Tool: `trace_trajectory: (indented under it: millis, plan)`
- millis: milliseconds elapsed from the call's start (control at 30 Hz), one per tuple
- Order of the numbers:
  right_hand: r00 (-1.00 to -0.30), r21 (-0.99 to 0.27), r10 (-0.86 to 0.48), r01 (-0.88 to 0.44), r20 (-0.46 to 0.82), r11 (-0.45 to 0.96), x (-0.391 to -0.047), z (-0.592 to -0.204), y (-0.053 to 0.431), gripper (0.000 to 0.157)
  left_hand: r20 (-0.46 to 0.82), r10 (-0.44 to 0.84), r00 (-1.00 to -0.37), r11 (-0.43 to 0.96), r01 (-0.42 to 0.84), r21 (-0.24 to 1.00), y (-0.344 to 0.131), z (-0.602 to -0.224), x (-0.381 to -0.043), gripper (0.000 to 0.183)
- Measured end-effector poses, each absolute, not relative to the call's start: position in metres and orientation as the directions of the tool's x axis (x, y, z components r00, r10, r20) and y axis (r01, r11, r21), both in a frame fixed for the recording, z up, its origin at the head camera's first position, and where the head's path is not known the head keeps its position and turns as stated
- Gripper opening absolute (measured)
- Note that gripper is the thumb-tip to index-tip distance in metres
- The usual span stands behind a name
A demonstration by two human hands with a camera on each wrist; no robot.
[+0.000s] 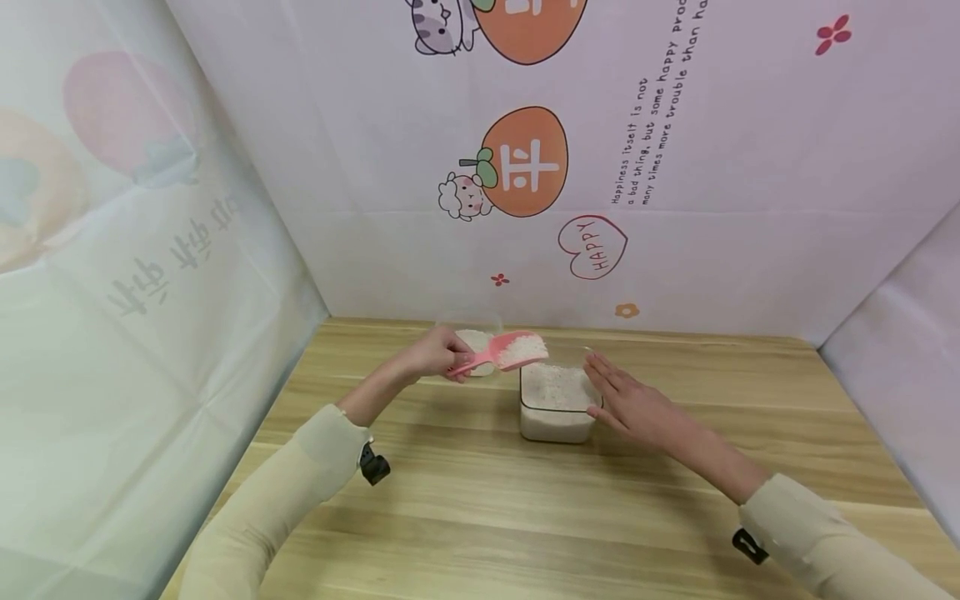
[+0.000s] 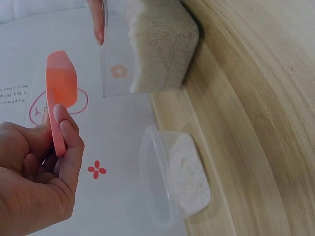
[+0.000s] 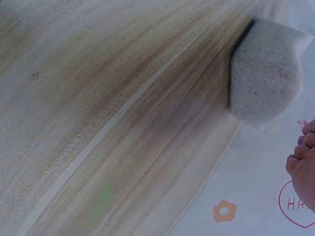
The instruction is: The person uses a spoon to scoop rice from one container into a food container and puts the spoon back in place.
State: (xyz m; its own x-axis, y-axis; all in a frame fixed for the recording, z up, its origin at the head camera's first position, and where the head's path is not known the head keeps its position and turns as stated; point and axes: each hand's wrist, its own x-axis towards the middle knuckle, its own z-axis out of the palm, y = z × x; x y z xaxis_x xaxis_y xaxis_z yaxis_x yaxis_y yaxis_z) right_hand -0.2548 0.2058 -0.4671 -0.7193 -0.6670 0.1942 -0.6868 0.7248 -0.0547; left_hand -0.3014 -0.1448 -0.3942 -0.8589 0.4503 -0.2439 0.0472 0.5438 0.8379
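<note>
My left hand (image 1: 435, 354) grips the handle of a pink scoop (image 1: 495, 353), its bowl heaped with white grains like rice. The scoop is held in the air near the left rim of a clear square container (image 1: 557, 427), which holds a deep layer of the same kind of grains. At that container's right side, my right hand (image 1: 633, 404) touches the rim with extended fingers, thumb apart. Behind the left hand stands a small clear plastic tub (image 2: 160, 189), partly filled with white grains; the hand and scoop partly cover it in the head view.
The vessels stand on a wood-grain table (image 1: 450, 517), toward its back edge. A white printed sheet (image 1: 375, 208) rises behind the table, and further sheets hang at the left and right sides.
</note>
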Motion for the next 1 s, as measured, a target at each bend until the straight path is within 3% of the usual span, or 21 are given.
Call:
trace_trajectory:
  millis: [1000]
  plan:
    - [-0.738, -0.069, -0.655, -0.671, 0.164, 0.739, -0.256, -0.471, 0.207, 0.068, -0.209, 0.351, -0.913, 0.53, 0.01, 0.848, -0.188, -0.408, -0.316, 0.021]
